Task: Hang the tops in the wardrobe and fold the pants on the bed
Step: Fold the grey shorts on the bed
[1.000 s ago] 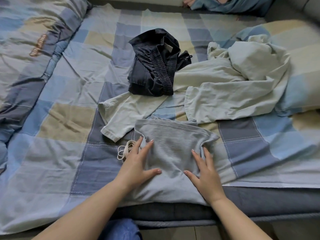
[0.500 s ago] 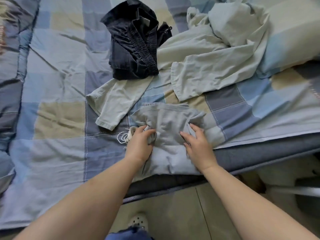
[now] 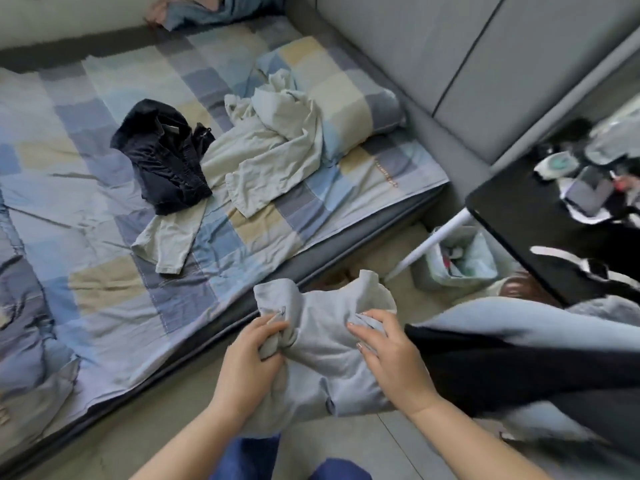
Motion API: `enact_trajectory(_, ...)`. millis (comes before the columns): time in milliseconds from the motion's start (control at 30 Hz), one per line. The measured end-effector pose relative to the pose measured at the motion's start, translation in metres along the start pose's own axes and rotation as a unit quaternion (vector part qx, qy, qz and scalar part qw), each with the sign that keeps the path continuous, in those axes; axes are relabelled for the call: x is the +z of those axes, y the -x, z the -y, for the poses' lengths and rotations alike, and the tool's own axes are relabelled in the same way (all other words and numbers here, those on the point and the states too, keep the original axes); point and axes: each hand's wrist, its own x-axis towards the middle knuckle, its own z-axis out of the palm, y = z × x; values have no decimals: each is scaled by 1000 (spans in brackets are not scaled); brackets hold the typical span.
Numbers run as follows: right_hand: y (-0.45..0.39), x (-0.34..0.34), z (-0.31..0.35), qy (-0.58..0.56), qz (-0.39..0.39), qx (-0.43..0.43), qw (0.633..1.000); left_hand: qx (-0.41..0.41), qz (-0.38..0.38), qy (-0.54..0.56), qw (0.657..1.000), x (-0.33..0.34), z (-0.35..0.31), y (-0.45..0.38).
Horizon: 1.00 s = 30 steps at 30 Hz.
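Bedroom, head view only: checked quilt (image 3: 104,216) over the bed, grey headboard (image 3: 433,53) behind, black table (image 3: 512,216) at right with blurred clutter on it.

- Grey pants (image 3: 325,344), folded to a bundle, off the bed and held over the floor beside the bed edge.
- Left hand (image 3: 247,362) clenched round a bunch of the bundle's left side; right hand (image 3: 389,355) grasping the right side, fingers curled into the cloth.
- On the quilt: dark garment (image 3: 162,157) in a heap, pale garment (image 3: 263,157) sprawled beside it, one leg or sleeve running under the dark one. Cannot tell which are tops.
- More blue and dark cloth (image 3: 512,355) at right, near the right forearm; blurred.

Judgement: fold looks done, bundle in transit. To do it well: keep both grips level so the layers don't slip, carry flat, set it down on open quilt well apart from the unsorted heap, then smooth with flat palms.
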Motion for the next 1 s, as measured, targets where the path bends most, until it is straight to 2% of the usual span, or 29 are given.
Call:
enact_trajectory(100, 70, -64, 25, 14, -38, 35, 999, 36, 31, 25, 999, 3, -57, 52)
enact_trajectory(167, 116, -103, 40, 23, -67, 72, 995, 75, 82, 15, 994, 6, -93, 77)
enact_trajectory(333, 219, -141, 72, 34, -162, 185, 969, 169, 214, -8, 962, 17, -150, 115)
enact_trajectory(533, 321, -143, 106, 42, -289, 321, 901, 280, 387, -42, 878, 53, -195, 153)
enact_trajectory(700, 400, -138, 117, 56, -357, 409, 838, 328, 478, -57, 813, 104, -217, 203)
enact_trajectory(867, 490, -150, 106, 73, -384, 493, 777, 351, 551, -81, 752, 181, -245, 276)
enact_trajectory(1000, 554, -166, 90, 59, -397, 541, 739, 375, 575, -93, 722, 238, -269, 335)
